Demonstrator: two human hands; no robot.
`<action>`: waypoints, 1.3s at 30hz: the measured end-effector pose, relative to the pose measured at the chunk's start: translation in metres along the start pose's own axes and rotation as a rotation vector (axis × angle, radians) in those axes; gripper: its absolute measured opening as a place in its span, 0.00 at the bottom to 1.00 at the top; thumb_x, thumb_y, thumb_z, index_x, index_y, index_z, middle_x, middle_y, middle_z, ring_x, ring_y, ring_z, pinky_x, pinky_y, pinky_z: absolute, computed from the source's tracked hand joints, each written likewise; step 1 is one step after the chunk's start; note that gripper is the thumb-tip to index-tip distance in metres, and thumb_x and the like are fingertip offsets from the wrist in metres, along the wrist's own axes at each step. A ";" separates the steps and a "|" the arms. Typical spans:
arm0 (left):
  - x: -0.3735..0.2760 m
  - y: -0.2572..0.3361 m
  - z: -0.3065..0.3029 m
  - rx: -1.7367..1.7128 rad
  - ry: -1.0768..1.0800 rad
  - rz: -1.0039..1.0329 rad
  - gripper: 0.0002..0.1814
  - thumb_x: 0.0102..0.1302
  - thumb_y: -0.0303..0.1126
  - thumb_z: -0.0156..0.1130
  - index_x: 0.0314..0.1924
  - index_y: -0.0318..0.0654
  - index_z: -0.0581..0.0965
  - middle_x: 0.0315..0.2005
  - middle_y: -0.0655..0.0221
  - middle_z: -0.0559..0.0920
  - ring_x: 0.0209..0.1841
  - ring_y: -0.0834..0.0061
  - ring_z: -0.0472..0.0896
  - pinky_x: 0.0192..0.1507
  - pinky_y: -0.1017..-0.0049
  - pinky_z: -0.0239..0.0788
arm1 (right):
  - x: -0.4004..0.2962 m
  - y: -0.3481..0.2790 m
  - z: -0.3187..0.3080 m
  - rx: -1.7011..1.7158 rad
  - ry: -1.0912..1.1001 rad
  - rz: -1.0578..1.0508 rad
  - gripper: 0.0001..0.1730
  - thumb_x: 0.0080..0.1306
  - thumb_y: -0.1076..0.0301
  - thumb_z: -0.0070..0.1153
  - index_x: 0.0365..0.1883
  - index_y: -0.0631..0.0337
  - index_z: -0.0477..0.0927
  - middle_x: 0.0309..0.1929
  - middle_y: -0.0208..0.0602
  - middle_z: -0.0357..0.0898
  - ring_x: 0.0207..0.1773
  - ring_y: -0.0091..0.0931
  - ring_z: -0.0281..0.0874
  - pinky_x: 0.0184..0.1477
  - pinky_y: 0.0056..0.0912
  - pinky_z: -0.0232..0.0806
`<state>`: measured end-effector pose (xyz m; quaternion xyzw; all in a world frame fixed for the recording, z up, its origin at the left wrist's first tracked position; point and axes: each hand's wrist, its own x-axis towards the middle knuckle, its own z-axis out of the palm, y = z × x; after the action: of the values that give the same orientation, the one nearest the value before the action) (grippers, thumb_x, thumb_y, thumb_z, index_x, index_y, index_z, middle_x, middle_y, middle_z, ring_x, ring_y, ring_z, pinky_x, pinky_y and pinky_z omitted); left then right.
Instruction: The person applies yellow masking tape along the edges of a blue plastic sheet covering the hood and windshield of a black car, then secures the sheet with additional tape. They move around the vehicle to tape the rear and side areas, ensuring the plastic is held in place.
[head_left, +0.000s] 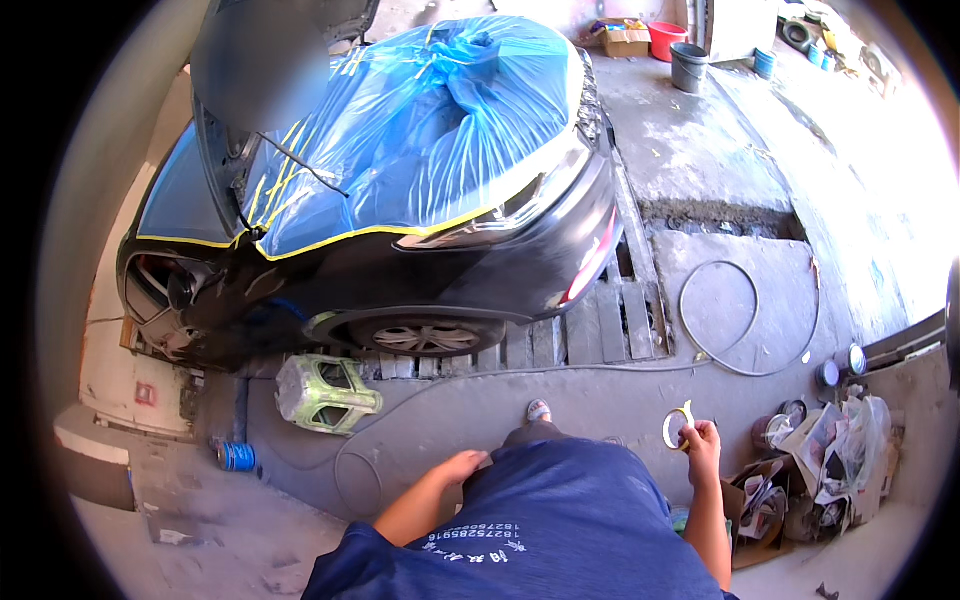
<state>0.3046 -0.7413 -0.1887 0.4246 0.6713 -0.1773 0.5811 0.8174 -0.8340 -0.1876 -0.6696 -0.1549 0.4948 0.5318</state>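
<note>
My right hand (701, 446) holds a roll of yellow masking tape (677, 429) by its rim, with a short end of tape sticking up. Nothing shows in my left hand (460, 466), which hangs beside my thigh with its fingers close together; its palm is hidden. In front of me stands a dark car (352, 274), its front turned to the right. Blue plastic sheeting (450, 127) covers its engine bay and windscreen, edged with yellow tape (375, 230) above the wing and headlight (487, 221). The raised hood (217, 165) is partly behind a blurred patch.
A green-spattered plastic stool (328, 394) lies on its side near the front wheel (426, 336). A hose (570, 368) snakes over the floor. Boxes of waste paper (757, 510) and open cans (827, 373) stand at the right, a blue can (237, 456) at the left. Beyond lies a floor trench (724, 217).
</note>
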 end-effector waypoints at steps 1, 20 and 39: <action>-0.005 -0.013 0.006 -0.150 0.003 -0.151 0.35 0.73 0.62 0.44 0.68 0.45 0.69 0.65 0.57 0.74 0.64 0.56 0.73 0.58 0.51 0.69 | 0.000 -0.001 0.000 -0.001 0.000 0.006 0.09 0.68 0.69 0.58 0.41 0.62 0.72 0.32 0.34 0.78 0.31 0.22 0.76 0.35 0.26 0.72; 0.003 -0.092 0.064 -0.886 -0.257 -0.229 0.37 0.72 0.66 0.42 0.67 0.45 0.70 0.62 0.59 0.76 0.60 0.58 0.75 0.60 0.52 0.65 | 0.001 -0.007 -0.005 -0.041 0.000 0.059 0.10 0.68 0.68 0.59 0.42 0.62 0.73 0.32 0.33 0.79 0.31 0.21 0.77 0.35 0.24 0.71; 0.112 0.125 -0.168 -0.669 0.679 0.325 0.22 0.68 0.42 0.55 0.57 0.38 0.70 0.52 0.61 0.77 0.53 0.70 0.76 0.54 0.65 0.69 | 0.015 -0.014 -0.010 -0.128 0.087 0.112 0.08 0.67 0.70 0.59 0.39 0.62 0.73 0.29 0.33 0.79 0.28 0.22 0.77 0.31 0.24 0.69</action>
<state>0.2998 -0.5052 -0.2166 0.3477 0.7677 0.2885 0.4544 0.8371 -0.8231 -0.1834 -0.7306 -0.1252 0.4831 0.4659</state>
